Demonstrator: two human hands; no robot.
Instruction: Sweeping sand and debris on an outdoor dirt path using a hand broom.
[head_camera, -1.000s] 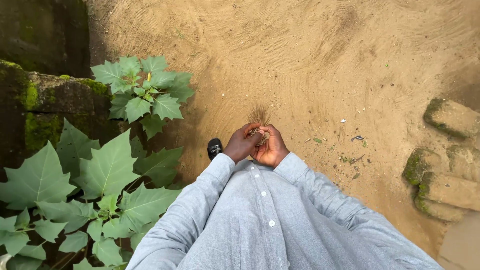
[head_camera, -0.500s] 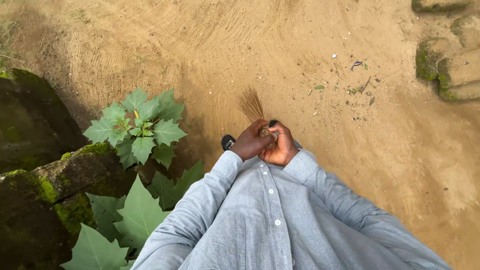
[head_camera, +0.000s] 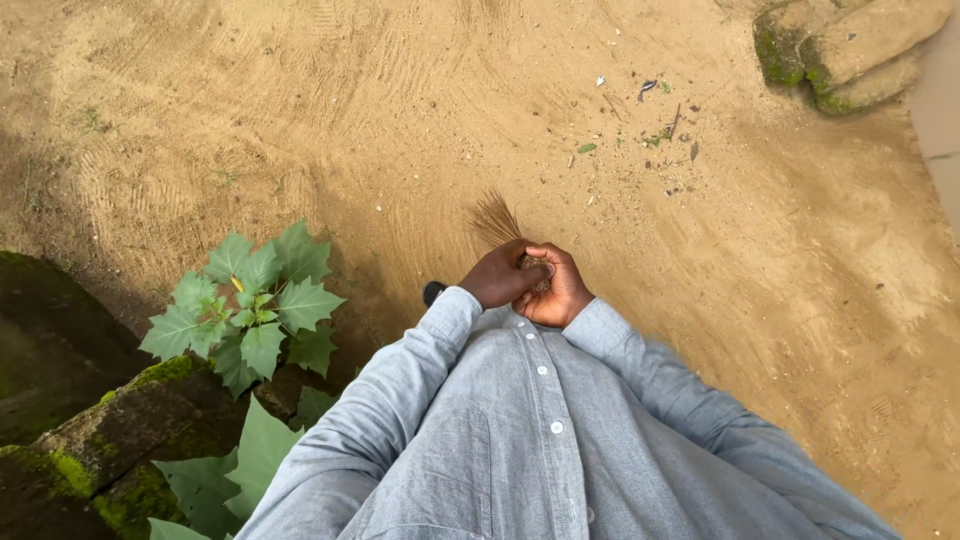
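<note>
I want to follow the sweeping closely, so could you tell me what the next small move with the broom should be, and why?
Probably lower the bristle end toward the sand. Both the left hand and right hand clasp the broom at its bound end near the chest, bristles raised, while small litter lies ahead on the sand.

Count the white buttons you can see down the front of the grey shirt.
4 buttons: one near the collar, one below it, one at mid-chest, and one partly showing near the bottom edge. Folds may hide others.
</note>
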